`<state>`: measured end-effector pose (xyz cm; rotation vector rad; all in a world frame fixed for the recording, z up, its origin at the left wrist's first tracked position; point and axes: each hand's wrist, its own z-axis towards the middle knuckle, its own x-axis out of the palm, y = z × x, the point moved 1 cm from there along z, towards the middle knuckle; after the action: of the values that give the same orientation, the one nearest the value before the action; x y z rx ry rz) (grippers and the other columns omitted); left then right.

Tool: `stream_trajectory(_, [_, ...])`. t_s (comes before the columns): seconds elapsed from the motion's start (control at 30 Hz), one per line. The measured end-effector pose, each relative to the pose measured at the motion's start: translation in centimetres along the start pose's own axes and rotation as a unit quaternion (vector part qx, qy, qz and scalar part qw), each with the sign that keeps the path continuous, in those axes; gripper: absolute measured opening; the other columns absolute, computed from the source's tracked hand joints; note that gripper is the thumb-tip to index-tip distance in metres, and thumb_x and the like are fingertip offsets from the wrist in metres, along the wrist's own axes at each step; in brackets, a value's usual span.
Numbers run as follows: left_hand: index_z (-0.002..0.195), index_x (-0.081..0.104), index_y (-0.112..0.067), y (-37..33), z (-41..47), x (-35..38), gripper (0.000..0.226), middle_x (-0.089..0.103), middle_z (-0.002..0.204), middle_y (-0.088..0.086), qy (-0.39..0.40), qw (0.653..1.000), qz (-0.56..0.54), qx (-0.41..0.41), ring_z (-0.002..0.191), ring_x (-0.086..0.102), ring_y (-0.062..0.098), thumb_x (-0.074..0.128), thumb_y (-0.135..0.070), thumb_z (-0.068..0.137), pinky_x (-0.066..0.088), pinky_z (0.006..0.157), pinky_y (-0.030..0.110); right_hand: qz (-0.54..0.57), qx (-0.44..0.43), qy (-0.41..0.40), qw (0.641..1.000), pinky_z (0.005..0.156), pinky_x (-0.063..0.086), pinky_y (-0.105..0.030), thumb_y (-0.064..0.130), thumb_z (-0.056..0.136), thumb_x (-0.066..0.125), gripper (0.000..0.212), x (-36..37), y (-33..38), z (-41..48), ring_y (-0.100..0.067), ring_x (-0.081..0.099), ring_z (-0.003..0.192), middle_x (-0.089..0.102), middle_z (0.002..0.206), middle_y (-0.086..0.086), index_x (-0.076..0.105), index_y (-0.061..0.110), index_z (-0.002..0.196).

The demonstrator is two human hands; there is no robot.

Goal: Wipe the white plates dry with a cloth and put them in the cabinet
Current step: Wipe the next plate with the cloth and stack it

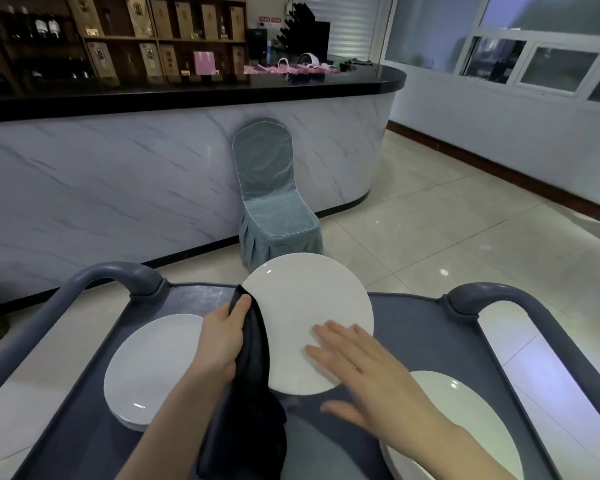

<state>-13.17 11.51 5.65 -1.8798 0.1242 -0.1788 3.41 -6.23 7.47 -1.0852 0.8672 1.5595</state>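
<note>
A white plate (302,306) is held tilted above the grey cart tray (420,327), its face toward me. My left hand (222,337) grips its left rim through a dark cloth (253,379), which hangs down below the hand. My right hand (364,372) lies flat with straight fingers on the plate's lower right face. A stack of white plates (149,368) rests on the tray's left side. Another white plate (471,420) lies at the tray's right, partly hidden by my right forearm.
The cart has two curved grey handles, the left one (118,271) and the right one (492,292). Beyond it a chair with a blue-grey cover (271,202) stands against a marble-fronted bar counter (118,174). Tiled floor (447,220) stretches to the right.
</note>
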Motion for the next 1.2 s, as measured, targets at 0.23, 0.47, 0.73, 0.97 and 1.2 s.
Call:
stream_trajectory(0.23, [0.097,0.070,-0.005,-0.2,-0.5,0.1,0.026,0.076,0.080,0.007,0.037,0.994,-0.057,-0.087,0.076,0.072,0.024,0.057,-0.028,0.097,0.055,0.070,0.033,-0.045,-0.047,-0.055,0.996,0.089,0.057,-0.036,0.005,0.084,0.043,0.053,0.2,0.0,0.5,-0.022,0.065,0.117,0.065,0.133,0.001,0.069,0.024,0.125])
stream_trajectory(0.47, [0.110,0.062,-0.017,0.7,-3.6,3.6,0.043,0.066,0.107,0.000,0.072,0.991,-0.099,-0.051,0.092,0.068,0.013,0.038,-0.052,0.099,0.057,0.076,0.031,0.326,0.161,-0.069,0.929,0.093,0.043,-0.011,0.036,0.100,0.054,0.027,-0.3,3.4,1.4,0.010,0.057,0.112,0.062,0.120,0.033,0.062,0.043,0.125])
stream_trajectory(0.73, [0.154,0.014,-0.035,2.4,-6.6,7.3,0.060,0.012,0.162,-0.014,0.140,0.930,0.104,0.323,0.150,0.010,0.011,0.027,-0.048,0.097,0.013,0.122,0.041,0.495,0.403,-0.185,0.747,0.061,0.048,-0.016,0.048,0.099,0.046,0.042,-0.9,3.9,3.5,0.000,0.060,0.065,0.068,0.068,0.015,0.066,0.035,0.066])
stream_trajectory(0.97, [0.152,0.011,-0.037,3.7,-6.0,8.0,0.050,0.006,0.161,-0.023,0.201,0.874,0.211,0.388,0.149,-0.001,0.003,0.021,-0.029,0.104,0.008,0.122,0.049,0.535,0.523,-0.198,0.633,0.064,0.052,-0.024,0.039,0.101,0.047,0.049,-0.2,3.1,3.0,-0.014,0.067,0.065,0.074,0.070,0.004,0.069,0.021,0.061])
stream_trajectory(1.2, [0.151,0.002,-0.037,3.6,-7.0,7.6,0.055,-0.002,0.161,-0.021,0.214,0.872,0.246,0.364,0.148,-0.009,0.002,0.020,-0.035,0.099,-0.001,0.122,0.042,0.529,0.528,-0.210,0.630,0.056,0.044,-0.021,0.040,0.100,0.049,0.051,-0.6,3.0,2.4,-0.009,0.056,0.056,0.064,0.062,0.004,0.064,0.009,0.062])
